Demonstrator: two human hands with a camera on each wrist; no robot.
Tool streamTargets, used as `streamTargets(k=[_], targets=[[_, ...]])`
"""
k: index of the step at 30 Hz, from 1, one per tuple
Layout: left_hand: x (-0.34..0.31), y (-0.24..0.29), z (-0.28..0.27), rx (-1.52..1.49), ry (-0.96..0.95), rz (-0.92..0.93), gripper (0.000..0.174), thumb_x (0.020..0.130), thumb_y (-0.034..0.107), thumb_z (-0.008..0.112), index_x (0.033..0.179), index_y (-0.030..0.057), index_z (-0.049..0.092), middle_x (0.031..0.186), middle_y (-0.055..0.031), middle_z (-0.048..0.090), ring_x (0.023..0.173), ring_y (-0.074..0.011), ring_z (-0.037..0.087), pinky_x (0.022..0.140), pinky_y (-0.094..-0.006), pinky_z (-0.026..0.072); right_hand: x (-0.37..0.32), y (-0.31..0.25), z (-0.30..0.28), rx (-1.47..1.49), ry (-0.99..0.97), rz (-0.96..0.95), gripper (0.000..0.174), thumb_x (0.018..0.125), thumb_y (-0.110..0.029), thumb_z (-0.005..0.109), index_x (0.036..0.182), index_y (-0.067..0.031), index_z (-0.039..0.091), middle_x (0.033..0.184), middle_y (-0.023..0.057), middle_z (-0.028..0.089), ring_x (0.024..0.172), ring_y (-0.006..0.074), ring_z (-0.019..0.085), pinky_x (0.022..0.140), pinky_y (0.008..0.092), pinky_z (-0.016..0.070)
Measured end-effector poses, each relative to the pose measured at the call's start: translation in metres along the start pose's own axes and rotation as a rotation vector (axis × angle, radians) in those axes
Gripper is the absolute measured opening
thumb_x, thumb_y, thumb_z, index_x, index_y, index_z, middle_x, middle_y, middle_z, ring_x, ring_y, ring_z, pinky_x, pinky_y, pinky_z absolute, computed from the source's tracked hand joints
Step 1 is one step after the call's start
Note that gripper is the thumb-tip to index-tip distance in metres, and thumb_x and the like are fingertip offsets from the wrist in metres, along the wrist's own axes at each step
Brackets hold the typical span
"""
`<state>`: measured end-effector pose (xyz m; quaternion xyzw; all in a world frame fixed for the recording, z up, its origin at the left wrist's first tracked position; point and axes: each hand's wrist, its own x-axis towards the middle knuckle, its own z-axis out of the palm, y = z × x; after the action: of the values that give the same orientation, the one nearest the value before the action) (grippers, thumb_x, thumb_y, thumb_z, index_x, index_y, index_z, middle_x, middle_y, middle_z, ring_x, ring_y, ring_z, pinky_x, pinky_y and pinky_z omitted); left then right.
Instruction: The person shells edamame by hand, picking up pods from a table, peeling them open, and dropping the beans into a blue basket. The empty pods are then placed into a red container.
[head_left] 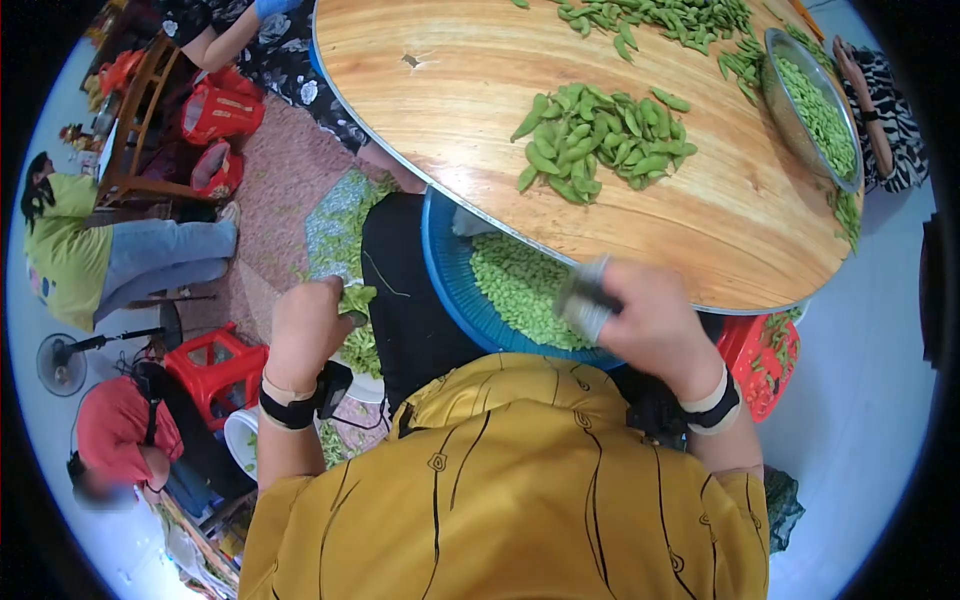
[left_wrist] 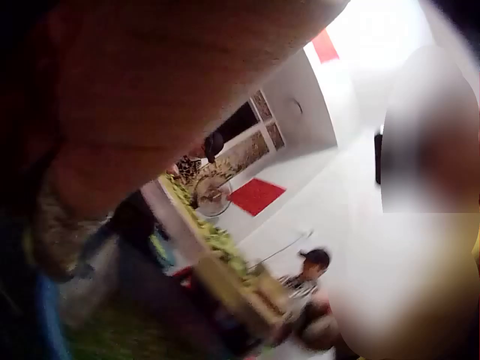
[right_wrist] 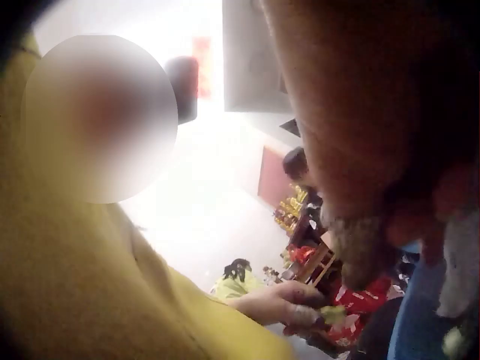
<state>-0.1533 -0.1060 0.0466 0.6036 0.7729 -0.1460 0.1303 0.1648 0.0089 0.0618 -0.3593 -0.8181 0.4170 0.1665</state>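
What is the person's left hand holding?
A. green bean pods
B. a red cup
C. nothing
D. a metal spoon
A: the left hand grips a few green bean pods beside the blue basin, while the right hand grips a greyish object I cannot identify.

From the head view I cannot tell what the right hand [head_left: 650, 325] pinches: the grey thing [head_left: 585, 300] at its 10 o'clock is smeared by motion. The blue basin [head_left: 440, 265] is half hidden under the table [head_left: 480, 90] rim and behind that hand. The left hand [head_left: 305, 335] covers most of the pods [head_left: 357, 298] it holds. Both wrist views are out of focus, a hand filling 11 o'clock in the left, 2 o'clock in the right; I cannot make out fingers
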Motion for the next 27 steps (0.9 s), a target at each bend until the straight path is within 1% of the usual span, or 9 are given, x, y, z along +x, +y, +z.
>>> streamTargets(k=[1, 3, 7, 11, 13, 15, 19, 21, 27], targets=[[0.000, 0.000, -0.001, 0.002, 0.001, -0.004, 0.027, 0.074, 0.024, 0.073, 0.085, 0.0025, 0.061, 0.072, -0.0176, 0.063, 0.071, -0.0377, 0.062, 0.062, -0.0450, 0.0486, 0.010, 0.000, 0.000, 0.002, -0.001, -0.004, 0.017, 0.077, -0.019, 0.068, 0.084, -0.0043, 0.062, 0.075, 0.0163, 0.059, 0.073, 0.0344, 0.059, 0.064, 0.0415, 0.0476], [0.008, 0.007, -0.005, -0.351, 0.262, 0.074, 0.024, 0.074, 0.018, 0.072, 0.083, -0.0007, 0.060, 0.070, -0.0182, 0.060, 0.062, -0.0338, 0.059, 0.058, -0.0387, 0.0464, 0.030, 0.004, -0.002, -0.242, 0.446, -0.026, 0.016, 0.077, -0.017, 0.068, 0.085, -0.0040, 0.062, 0.078, 0.0164, 0.060, 0.074, 0.0349, 0.059, 0.064, 0.0415, 0.0476], [0.033, 0.065, -0.031, -0.615, 0.546, 0.374, 0.025, 0.078, 0.014, 0.070, 0.099, 0.0026, 0.064, 0.080, -0.0155, 0.060, 0.070, -0.0304, 0.060, 0.061, -0.0356, 0.0469, 0.050, 0.024, -0.002, -0.421, 0.472, -0.083, 0.019, 0.078, -0.016, 0.068, 0.089, -0.0024, 0.062, 0.080, 0.0170, 0.060, 0.075, 0.0371, 0.058, 0.065, 0.0425, 0.0474], [0.071, 0.120, -0.040, -0.633, 0.829, 0.547, 0.025, 0.078, 0.015, 0.068, 0.098, 0.0032, 0.061, 0.082, -0.0157, 0.058, 0.072, -0.0337, 0.058, 0.063, -0.0401, 0.0472, 0.039, 0.031, -0.007, -0.186, 0.615, -0.060, 0.021, 0.081, -0.014, 0.066, 0.096, 0.0000, 0.060, 0.066, 0.0123, 0.058, 0.059, 0.0264, 0.056, 0.056, 0.0376, 0.0457], [0.082, 0.137, -0.043, -0.586, 0.796, 0.547, 0.023, 0.077, 0.014, 0.068, 0.096, 0.0037, 0.060, 0.082, -0.0162, 0.059, 0.074, -0.0350, 0.058, 0.065, -0.0424, 0.0474, 0.024, 0.032, -0.018, -0.018, 0.664, -0.012, 0.020, 0.084, -0.014, 0.064, 0.097, -0.0001, 0.059, 0.061, 0.0091, 0.056, 0.053, 0.0198, 0.055, 0.051, 0.0338, 0.0445], [0.088, 0.144, -0.045, -0.538, 0.759, 0.565, 0.022, 0.075, 0.012, 0.067, 0.094, 0.0041, 0.059, 0.083, -0.0167, 0.060, 0.076, -0.0364, 0.059, 0.067, -0.0446, 0.0475, 0.003, 0.024, -0.038, 0.571, 0.479, 0.415, 0.014, 0.088, -0.015, 0.061, 0.095, -0.0033, 0.061, 0.056, 0.0019, 0.055, 0.050, 0.0073, 0.049, 0.046, 0.0231, 0.0395], [0.096, 0.152, -0.041, -0.638, 0.724, 0.443, 0.017, 0.081, 0.014, 0.063, 0.095, 0.0043, 0.063, 0.077, -0.0172, 0.060, 0.072, -0.0339, 0.059, 0.062, -0.0427, 0.0479, -0.031, 0.036, -0.050, 1.013, 0.524, 0.430, 0.013, 0.092, -0.015, 0.056, 0.098, -0.0030, 0.059, 0.073, 0.0044, 0.060, 0.053, 0.0040, 0.045, 0.046, 0.0185, 0.0371], [0.097, 0.148, -0.043, -0.608, 0.778, 0.433, 0.019, 0.081, 0.006, 0.060, 0.099, 0.0048, 0.066, 0.076, -0.0161, 0.060, 0.067, -0.0297, 0.061, 0.060, -0.0345, 0.0484, -0.041, 0.044, -0.053, 1.028, 0.508, 0.409, 0.013, 0.093, -0.014, 0.055, 0.097, -0.0024, 0.058, 0.078, 0.0055, 0.060, 0.054, 0.0037, 0.044, 0.046, 0.0190, 0.0373], [0.080, 0.146, -0.052, -0.704, 0.872, 0.437, 0.018, 0.084, 0.001, 0.057, 0.101, -0.0002, 0.064, 0.087, -0.0116, 0.066, 0.071, -0.0173, 0.064, 0.061, -0.0280, 0.0483, -0.047, 0.058, -0.047, 0.944, 0.537, 0.417, 0.014, 0.091, -0.015, 0.058, 0.097, -0.0023, 0.059, 0.073, 0.0015, 0.057, 0.053, 0.0050, 0.044, 0.047, 0.0206, 0.0372]])
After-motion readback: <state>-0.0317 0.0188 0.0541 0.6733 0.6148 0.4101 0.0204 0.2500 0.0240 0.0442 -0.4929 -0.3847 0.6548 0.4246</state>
